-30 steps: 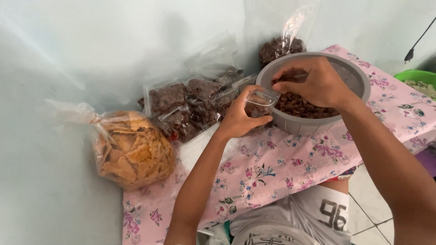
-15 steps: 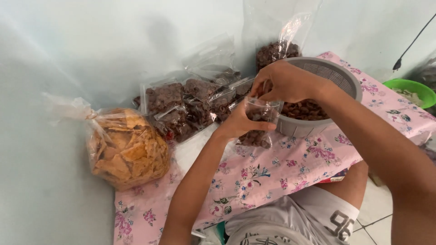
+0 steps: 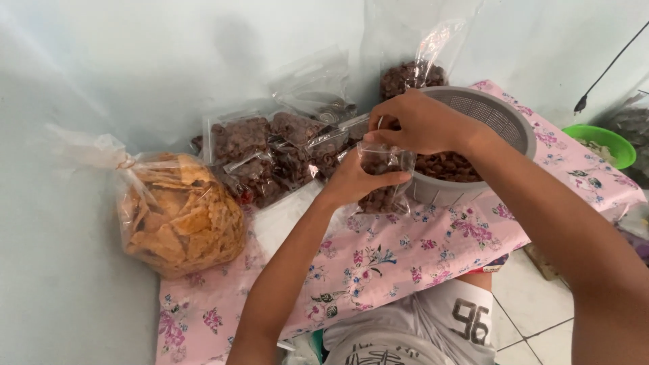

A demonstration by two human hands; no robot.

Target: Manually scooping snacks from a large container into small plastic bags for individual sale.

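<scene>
My left hand [image 3: 357, 180] holds a small clear plastic bag [image 3: 382, 192] of dark brown snack pieces, upright next to a grey plastic colander [image 3: 503, 122]. My right hand [image 3: 420, 123] sits just above the bag's mouth, fingers pinched at its top edge. The colander holds more brown snack pieces [image 3: 447, 165] and rests on a pink floral tablecloth [image 3: 405, 257].
Several filled clear bags of brown snacks [image 3: 270, 152] lie against the pale wall. A large tied bag of orange chips [image 3: 177, 217] stands at the left. A tall open bag of brown snacks [image 3: 412, 71] stands behind the colander. A green basin [image 3: 605, 138] sits far right.
My right hand came out of the colander and over to the mouth of the small bag. The bag now looks fuller and hangs a little lower in my left hand.
</scene>
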